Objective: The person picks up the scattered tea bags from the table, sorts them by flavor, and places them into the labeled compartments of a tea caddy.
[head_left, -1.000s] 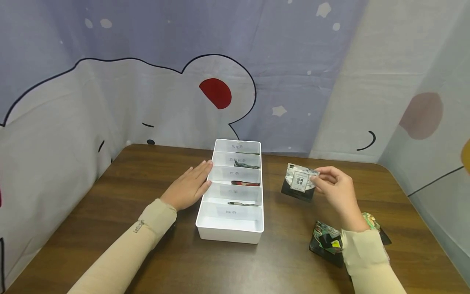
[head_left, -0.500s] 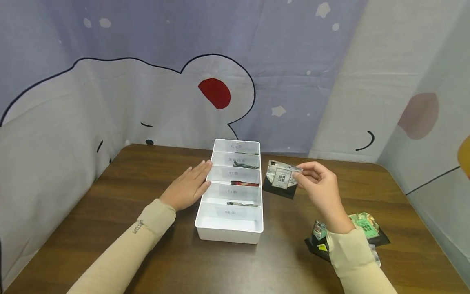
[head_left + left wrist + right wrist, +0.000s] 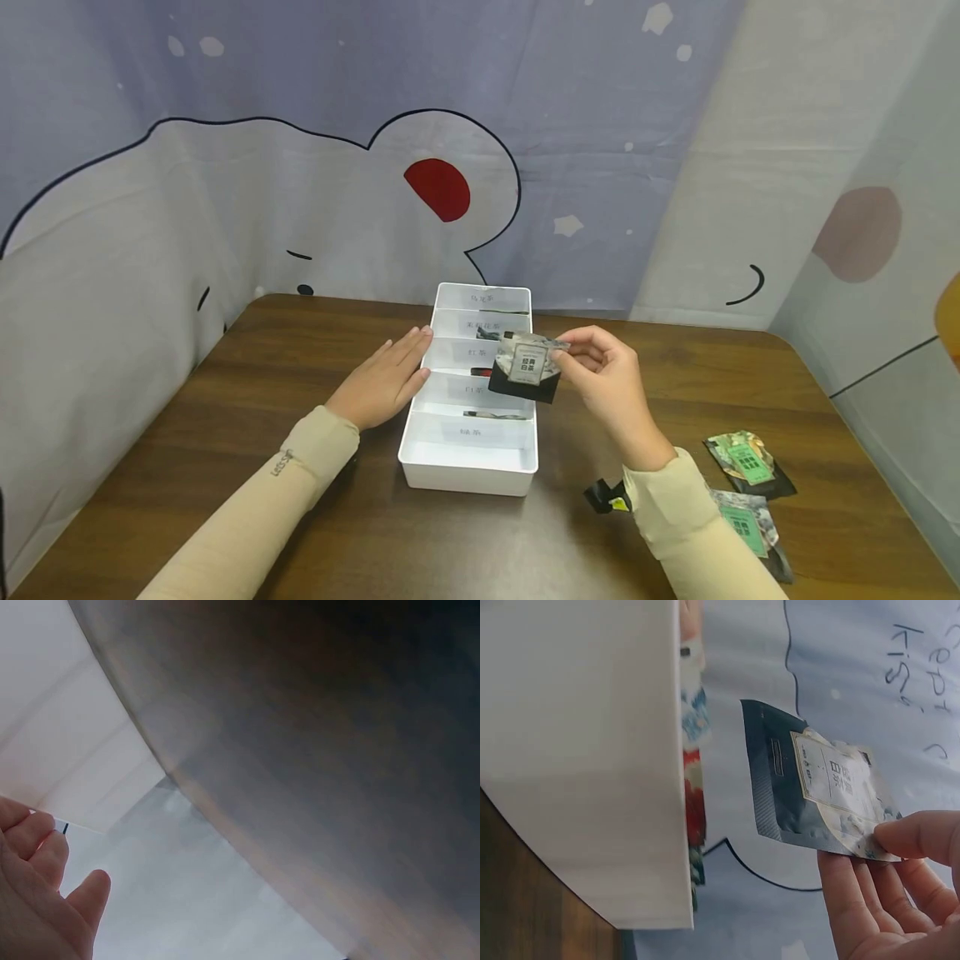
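My right hand (image 3: 611, 392) pinches a tea sachet (image 3: 528, 367) by its upper right edge, thumb in front. The sachet is dark at the bottom and silvery grey on top, with a pale label. It hangs over the right side of a white divided box (image 3: 468, 479), hiding part of the middle compartments. In the right wrist view the sachet (image 3: 810, 787) is apart from the box wall (image 3: 585, 750). My left hand (image 3: 386, 379) rests with straight fingers against the box's left side. Sachets stand in several labelled compartments, one red (image 3: 482, 372); the front one shows a bare floor.
Two green-labelled sachets (image 3: 750, 467) lie at the right of the wooden table (image 3: 465, 550). A black packet with a yellow patch (image 3: 606, 497) shows beside my right sleeve, partly hidden. A patterned curtain (image 3: 585, 167) hangs behind the table.
My right hand has carried the sachet leftward from the table's right side to above the box. More of the sachets on the right now show. My left hand stays in place.
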`<state>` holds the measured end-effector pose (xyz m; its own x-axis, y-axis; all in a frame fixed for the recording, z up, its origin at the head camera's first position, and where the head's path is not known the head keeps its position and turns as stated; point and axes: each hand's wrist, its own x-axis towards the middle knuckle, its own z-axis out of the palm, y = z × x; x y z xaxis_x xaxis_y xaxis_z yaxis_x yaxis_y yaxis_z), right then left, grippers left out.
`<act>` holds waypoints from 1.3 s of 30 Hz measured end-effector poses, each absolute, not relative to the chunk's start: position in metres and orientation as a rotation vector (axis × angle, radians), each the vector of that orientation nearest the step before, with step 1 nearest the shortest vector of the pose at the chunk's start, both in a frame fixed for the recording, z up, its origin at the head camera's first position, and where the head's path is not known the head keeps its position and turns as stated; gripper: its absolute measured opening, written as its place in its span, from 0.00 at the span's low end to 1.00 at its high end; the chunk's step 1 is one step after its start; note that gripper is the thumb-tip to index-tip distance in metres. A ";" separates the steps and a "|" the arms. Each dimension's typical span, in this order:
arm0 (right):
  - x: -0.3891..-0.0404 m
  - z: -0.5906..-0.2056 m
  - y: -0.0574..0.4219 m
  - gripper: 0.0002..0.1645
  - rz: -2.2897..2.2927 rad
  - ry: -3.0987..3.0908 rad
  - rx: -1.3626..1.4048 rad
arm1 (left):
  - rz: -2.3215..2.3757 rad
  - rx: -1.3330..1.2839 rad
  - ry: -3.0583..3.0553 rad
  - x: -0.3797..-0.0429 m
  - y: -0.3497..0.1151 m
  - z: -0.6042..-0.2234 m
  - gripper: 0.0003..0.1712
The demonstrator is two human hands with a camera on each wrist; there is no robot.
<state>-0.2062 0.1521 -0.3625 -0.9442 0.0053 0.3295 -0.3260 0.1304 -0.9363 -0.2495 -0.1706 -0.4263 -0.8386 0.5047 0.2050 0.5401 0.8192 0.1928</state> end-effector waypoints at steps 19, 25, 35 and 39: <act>-0.195 -0.392 0.132 0.07 1.718 -2.303 0.459 | -0.367 -0.823 -2.864 -0.251 -0.171 -0.429 0.37; -0.190 -0.400 0.137 0.10 1.564 -2.366 0.625 | -0.372 -0.824 -2.858 -0.250 -0.171 -0.429 0.37; -0.187 -0.404 0.144 0.11 1.304 -2.328 0.948 | -0.385 -0.843 -2.838 -0.250 -0.171 -0.427 0.37; -0.187 -0.405 0.146 0.11 1.243 -2.305 1.023 | -0.383 -0.835 -2.843 -0.250 -0.171 -0.427 0.37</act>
<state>-0.1874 0.1464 -0.4052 -0.6884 -0.4376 0.5785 -0.7238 0.3622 -0.5873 -0.2501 -0.1706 -0.4270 -0.8328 0.5094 0.2167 0.5485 0.8119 0.1999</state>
